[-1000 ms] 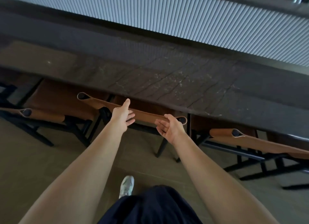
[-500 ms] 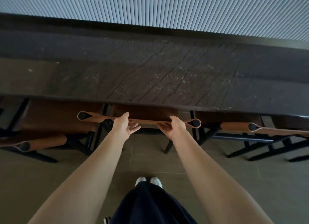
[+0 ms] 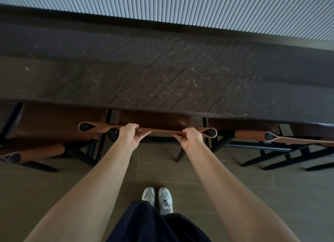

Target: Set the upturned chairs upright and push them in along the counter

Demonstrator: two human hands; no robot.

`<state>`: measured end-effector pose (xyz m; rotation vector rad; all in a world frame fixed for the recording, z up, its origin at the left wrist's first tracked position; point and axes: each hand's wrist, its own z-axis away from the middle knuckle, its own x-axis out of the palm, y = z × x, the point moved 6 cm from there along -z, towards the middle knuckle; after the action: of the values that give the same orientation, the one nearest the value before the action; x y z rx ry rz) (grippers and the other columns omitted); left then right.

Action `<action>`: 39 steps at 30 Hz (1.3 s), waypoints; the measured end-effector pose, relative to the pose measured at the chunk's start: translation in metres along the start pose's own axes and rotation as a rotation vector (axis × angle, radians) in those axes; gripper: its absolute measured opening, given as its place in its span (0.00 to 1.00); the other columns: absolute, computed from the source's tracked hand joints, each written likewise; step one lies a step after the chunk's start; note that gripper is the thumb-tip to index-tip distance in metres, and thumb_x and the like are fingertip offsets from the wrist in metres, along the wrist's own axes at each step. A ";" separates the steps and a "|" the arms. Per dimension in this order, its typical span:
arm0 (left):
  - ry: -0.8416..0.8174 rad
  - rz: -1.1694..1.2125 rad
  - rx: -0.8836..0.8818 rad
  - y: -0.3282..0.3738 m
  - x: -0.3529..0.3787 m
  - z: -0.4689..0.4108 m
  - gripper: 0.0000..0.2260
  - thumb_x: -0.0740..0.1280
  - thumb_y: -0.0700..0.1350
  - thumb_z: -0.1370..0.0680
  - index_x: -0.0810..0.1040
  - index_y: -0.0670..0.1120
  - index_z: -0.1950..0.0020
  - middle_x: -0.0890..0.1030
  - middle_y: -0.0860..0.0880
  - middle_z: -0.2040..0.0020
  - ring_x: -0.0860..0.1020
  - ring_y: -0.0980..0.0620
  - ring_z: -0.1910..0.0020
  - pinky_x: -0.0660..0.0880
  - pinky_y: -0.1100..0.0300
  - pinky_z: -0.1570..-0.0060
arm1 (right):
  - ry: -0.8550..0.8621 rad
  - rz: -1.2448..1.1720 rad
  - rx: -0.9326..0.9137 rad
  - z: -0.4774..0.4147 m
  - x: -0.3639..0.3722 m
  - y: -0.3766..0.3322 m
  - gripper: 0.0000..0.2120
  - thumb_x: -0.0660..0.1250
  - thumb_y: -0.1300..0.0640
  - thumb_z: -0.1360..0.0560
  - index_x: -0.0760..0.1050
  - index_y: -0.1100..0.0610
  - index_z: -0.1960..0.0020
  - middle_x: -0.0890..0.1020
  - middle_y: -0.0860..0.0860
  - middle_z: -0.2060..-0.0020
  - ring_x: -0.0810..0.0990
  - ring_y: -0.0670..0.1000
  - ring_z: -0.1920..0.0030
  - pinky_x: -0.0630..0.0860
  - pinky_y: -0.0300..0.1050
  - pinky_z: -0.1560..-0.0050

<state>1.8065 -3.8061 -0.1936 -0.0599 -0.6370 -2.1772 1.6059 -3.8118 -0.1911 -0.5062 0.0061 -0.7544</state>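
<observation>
Left hand (image 3: 129, 134) and right hand (image 3: 192, 137) sit wide apart on the middle chair (image 3: 162, 131) backrest, fingers (image 3: 144, 132) curled round it, probably so it pushes straight. Chair's upright, seat tucked under the table (image 3: 162, 79), between 2 neighbour chairs (image 3: 253, 134).

In view: 3 chairs (image 3: 162, 130) (image 3: 54, 122) (image 3: 253, 135), 1 counter (image 3: 162, 75), 2 grips (image 3: 129, 135) (image 3: 191, 138), 2 shoes (image 3: 148, 195) (image 3: 165, 200).

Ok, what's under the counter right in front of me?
The middle chair's brown seat, its backrest gripped by the left hand and right hand, plus neighbouring seats either side. The counter hides the rest of each seat and anything beyond.
</observation>
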 end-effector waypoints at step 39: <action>-0.052 -0.084 0.045 -0.006 0.003 0.008 0.14 0.62 0.34 0.20 0.70 0.39 0.35 0.74 0.36 0.40 0.79 0.40 0.47 0.79 0.44 0.47 | -0.072 0.033 -0.074 -0.004 -0.009 -0.012 0.14 0.62 0.67 0.20 0.68 0.66 0.35 0.77 0.63 0.43 0.81 0.61 0.54 0.83 0.61 0.58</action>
<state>1.7983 -3.8014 -0.1881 -0.0670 -0.7289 -2.2470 1.5902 -3.8148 -0.1905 -0.6017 -0.0245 -0.7054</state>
